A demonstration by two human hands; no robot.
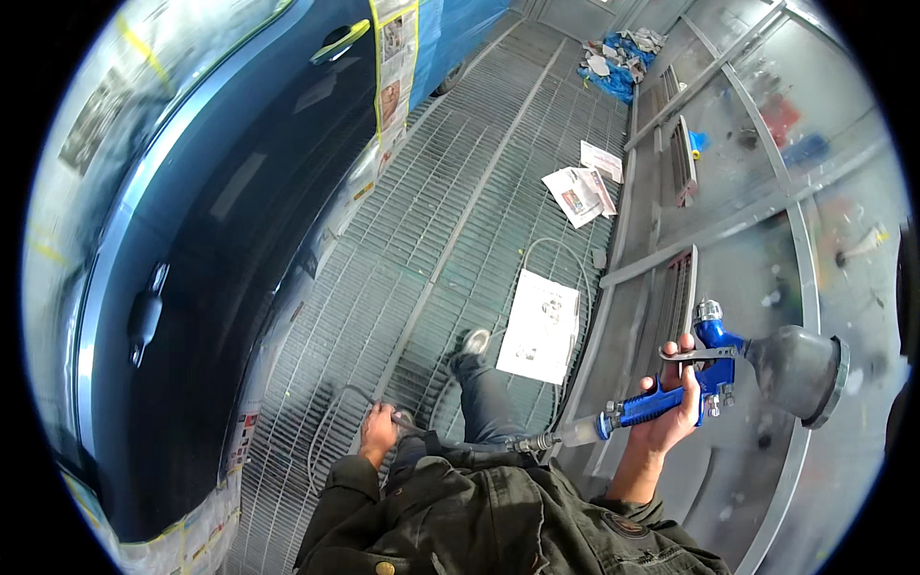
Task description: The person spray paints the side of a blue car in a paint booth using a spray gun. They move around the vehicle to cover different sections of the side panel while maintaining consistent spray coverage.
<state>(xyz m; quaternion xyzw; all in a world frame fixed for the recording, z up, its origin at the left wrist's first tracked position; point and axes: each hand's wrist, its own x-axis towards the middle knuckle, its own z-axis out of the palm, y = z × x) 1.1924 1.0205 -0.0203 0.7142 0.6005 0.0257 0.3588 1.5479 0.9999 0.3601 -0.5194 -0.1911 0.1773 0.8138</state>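
My right hand (676, 402) is wrapped round a blue spray gun (642, 409), with fingers at its trigger lever. The gun is tilted, its silver nozzle toward the far side and its dark grey paint cup (788, 369) out to the right. A clear inline filter (579, 431) joins the gun's handle to an air hose (479, 447). My left hand (378, 433), low by my left leg, is closed on the grey hose, which loops on across the floor. To the left is a dark blue car door panel (225, 230) with a door handle (147, 316).
Newspaper and yellow tape mask the door's edges; blue sheeting (450, 43) covers the car beyond. Paper sheets (539, 326) lie on the slatted grating floor (431, 211), beside the trailing hose. Crumpled blue plastic and paper (618, 67) sit far off. A grey panelled wall (728, 230) runs along the right.
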